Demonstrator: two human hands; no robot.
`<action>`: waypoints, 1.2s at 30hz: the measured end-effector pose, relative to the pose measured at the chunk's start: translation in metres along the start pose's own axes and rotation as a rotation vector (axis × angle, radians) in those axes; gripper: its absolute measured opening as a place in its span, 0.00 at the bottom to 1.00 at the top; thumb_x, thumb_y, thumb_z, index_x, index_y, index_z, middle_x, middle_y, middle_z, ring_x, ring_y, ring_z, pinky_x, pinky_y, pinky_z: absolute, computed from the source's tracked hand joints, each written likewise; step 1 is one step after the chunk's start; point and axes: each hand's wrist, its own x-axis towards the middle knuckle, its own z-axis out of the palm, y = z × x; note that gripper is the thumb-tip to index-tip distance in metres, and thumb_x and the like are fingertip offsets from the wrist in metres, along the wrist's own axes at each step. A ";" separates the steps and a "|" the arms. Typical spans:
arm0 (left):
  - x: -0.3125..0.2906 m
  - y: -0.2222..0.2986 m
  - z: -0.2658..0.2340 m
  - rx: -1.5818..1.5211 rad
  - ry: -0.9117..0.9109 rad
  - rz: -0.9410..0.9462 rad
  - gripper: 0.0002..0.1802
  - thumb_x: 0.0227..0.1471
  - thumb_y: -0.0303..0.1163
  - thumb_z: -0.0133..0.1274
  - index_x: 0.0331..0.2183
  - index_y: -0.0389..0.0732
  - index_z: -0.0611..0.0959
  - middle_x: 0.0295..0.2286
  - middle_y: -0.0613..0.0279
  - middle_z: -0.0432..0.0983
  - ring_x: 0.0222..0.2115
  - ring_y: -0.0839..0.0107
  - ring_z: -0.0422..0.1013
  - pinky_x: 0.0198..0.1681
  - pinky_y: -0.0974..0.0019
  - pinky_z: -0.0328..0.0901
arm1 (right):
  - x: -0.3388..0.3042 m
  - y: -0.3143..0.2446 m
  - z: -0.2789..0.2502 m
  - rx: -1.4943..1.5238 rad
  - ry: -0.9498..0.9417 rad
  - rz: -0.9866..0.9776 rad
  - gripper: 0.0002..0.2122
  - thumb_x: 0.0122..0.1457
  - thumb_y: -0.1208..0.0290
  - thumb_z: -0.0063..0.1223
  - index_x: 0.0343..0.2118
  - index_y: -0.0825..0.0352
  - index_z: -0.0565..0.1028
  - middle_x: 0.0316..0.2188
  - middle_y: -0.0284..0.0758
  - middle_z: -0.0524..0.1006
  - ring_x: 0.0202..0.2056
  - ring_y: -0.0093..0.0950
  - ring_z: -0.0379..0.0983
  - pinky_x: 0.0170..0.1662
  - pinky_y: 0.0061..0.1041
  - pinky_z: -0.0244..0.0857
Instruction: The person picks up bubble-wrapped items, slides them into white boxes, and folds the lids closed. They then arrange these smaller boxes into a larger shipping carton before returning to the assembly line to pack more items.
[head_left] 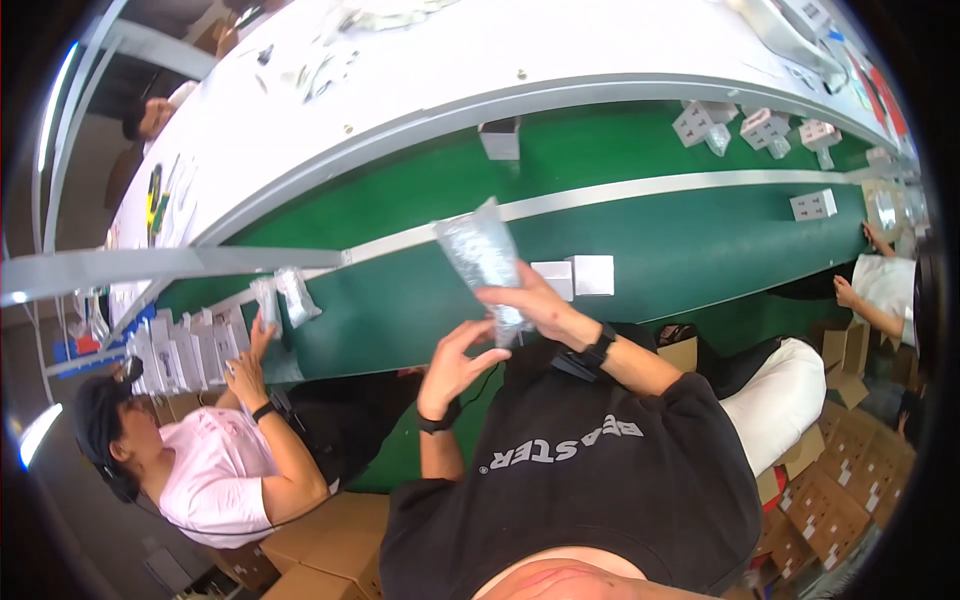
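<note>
A clear, silvery plastic pouch, apparently bubble wrap [475, 247], is held up tilted in front of my chest, above the conveyor's near edge. My right hand [545, 302] grips it around its lower half, fingers across its front. At the bottom end, my left hand [452, 368] has its thumb and fingertips against the pouch, partly hidden by it. What the pouch contains cannot be made out. Just beyond my right hand, a white box [593, 275] stands on the green belt [690, 245] beside a smaller white box [553, 278].
A grey-framed white table [420, 60] runs along the far side. To my left a person [215, 460] handles wrapped pouches [296, 297] near a row of white boxes [190, 355]. Another person [885, 290] is at the right. Cardboard boxes [325, 535] stand behind and beside me.
</note>
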 end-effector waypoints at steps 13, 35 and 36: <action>0.330 -0.066 0.019 1.044 0.292 0.391 0.21 0.38 0.36 0.66 0.40 0.52 0.85 0.42 0.54 0.75 0.47 0.46 0.64 0.50 0.47 0.63 | -0.172 -0.055 -0.116 0.186 0.446 -0.155 0.25 0.53 0.71 0.61 0.53 0.70 0.66 0.37 0.34 0.73 0.35 0.24 0.72 0.32 0.29 0.75; 0.041 -0.252 0.013 -1.424 0.088 -0.490 0.35 0.63 0.57 0.40 0.57 0.37 0.67 0.46 0.49 0.75 0.39 0.63 0.76 0.42 0.62 0.74 | -0.150 -0.068 -0.171 0.171 0.577 -0.179 0.21 0.57 0.64 0.59 0.49 0.71 0.68 0.37 0.37 0.75 0.33 0.25 0.74 0.29 0.26 0.72; 0.036 -0.255 0.014 -1.434 0.130 -0.478 0.35 0.63 0.57 0.40 0.56 0.37 0.67 0.46 0.49 0.75 0.38 0.63 0.77 0.42 0.61 0.74 | -0.146 -0.069 -0.165 0.155 0.536 -0.164 0.21 0.57 0.64 0.59 0.49 0.71 0.68 0.37 0.38 0.75 0.33 0.25 0.74 0.29 0.26 0.72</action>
